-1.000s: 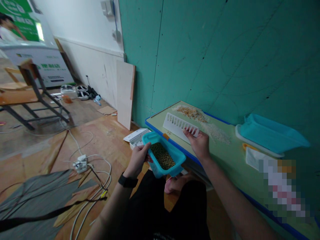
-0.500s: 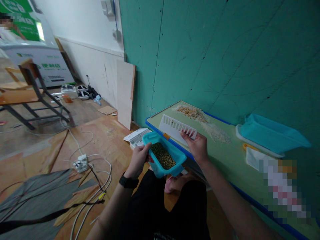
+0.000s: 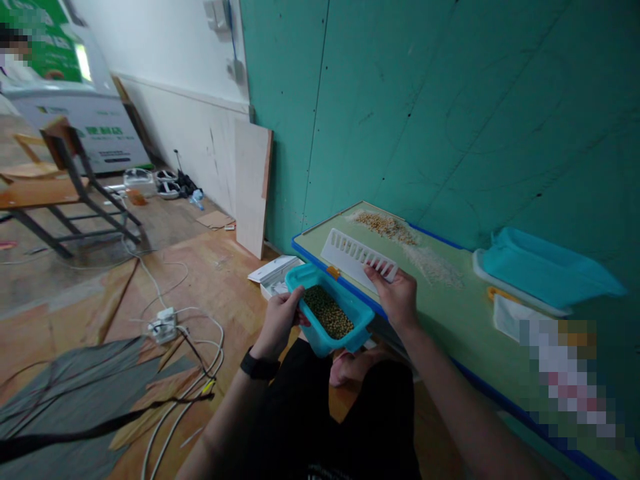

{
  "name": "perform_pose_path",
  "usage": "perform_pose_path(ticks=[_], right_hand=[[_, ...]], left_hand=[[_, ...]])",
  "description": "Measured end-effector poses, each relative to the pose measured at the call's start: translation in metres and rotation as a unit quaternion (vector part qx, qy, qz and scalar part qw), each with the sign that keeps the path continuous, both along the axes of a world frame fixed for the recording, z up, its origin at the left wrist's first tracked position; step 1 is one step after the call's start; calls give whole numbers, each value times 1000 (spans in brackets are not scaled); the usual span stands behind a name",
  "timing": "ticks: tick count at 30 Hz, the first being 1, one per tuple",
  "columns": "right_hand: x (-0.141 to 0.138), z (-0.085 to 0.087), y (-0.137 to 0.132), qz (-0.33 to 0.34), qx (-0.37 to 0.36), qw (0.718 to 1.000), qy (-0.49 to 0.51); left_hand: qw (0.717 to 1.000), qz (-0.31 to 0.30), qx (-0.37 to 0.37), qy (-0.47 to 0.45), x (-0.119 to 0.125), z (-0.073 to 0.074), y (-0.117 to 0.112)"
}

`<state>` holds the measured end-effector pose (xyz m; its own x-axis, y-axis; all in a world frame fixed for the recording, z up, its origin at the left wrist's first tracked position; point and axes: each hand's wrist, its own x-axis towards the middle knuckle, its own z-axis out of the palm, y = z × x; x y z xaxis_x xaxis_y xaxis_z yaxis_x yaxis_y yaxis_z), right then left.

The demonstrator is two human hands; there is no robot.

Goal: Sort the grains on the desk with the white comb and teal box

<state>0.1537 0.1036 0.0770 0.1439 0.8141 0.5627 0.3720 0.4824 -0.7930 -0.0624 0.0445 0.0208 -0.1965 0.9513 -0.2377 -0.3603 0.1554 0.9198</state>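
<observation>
My left hand (image 3: 281, 319) is closed on the near left rim of a blue plastic basket (image 3: 363, 319), held just off the table's front edge. Inside it lie green and yellowish beans (image 3: 327, 312). My right hand (image 3: 397, 299) pinches a white slotted plastic scraper (image 3: 350, 259) by its right end. This flat piece has a row of slots along its upper edge and is above the table's edge, behind the basket. On the green tabletop (image 3: 440, 333), beyond the scraper, are a pile of yellow beans (image 3: 385, 227) and a spread of white rice-like grains (image 3: 433, 265).
A larger blue basket (image 3: 545, 267) rests on a white tray at the table's right, beside a white piece with an orange handle (image 3: 497, 293). A green wall (image 3: 400, 100) rises behind. Cables and a power strip (image 3: 163, 325) lie on the floor at left, near a chair (image 3: 65, 180).
The scraper and my right hand have shifted very slightly to the right. The basket stays in my left hand, almost unmoved.
</observation>
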Motion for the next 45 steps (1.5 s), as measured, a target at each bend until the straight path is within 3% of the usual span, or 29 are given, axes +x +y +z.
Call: perform_pose_path(ticks=[8, 13, 18, 22, 26, 31, 38, 45], right_hand=[[-7, 1, -14, 14, 1, 1000, -11], [-13, -6, -24, 9, 68, 994, -85], [-36, -6, -30, 86, 139, 958, -236], [-61, 2, -30, 117, 88, 921, -362], [-66, 6, -32, 93, 56, 892, -439], [-30, -3, -44, 59, 85, 895, -434], [45, -11, -56, 5, 116, 899, -423], [104, -7, -50, -37, 74, 928, -362]], left_hand=[[1000, 21, -4, -10, 6, 4, -1], [999, 30, -7, -13, 9, 1, -8], [1000, 25, -1, -10, 14, -7, -18], [999, 27, 0, 28, 16, -15, -25], [998, 29, 6, 47, 15, -23, -32], [999, 24, -5, 39, 14, -28, -38], [999, 13, -1, 48, 15, -19, -36], [999, 15, 3, 46, 16, -21, -34]])
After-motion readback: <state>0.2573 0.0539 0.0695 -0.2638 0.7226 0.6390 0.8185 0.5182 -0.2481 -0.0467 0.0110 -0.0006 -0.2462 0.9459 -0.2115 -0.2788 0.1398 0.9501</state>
